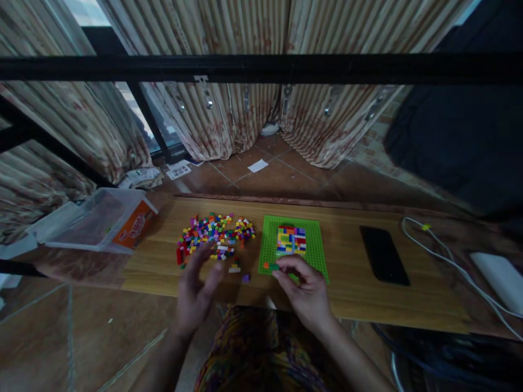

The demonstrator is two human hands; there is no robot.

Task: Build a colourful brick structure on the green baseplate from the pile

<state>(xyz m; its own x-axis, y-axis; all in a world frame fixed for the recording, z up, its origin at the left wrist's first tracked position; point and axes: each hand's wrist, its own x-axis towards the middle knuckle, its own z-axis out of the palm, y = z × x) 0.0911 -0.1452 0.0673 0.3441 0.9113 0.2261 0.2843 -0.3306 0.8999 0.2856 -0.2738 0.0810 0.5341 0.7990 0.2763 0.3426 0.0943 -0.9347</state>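
My right hand [304,286] pinches a small green toy brick [273,267] over the near left part of a green studded baseplate [314,261]. An orange brick [266,265] sits right beside the green one; I cannot tell whether the two are joined. On the baseplate lies a patch of multicoloured bricks [291,239] built in a block. My left hand [196,288], fingers apart and holding nothing, hovers at the near side of a pile of loose bricks [212,231]. Between the hands, a purple brick [245,277] and a white brick [234,270] rest on the wooden board.
A clear plastic box [102,218] with an orange label stands at the left. To the right of the baseplate lies a black phone [384,255], then a white cable [449,253] and a white device [496,277]. A black metal rail [261,69] crosses before the curtains.
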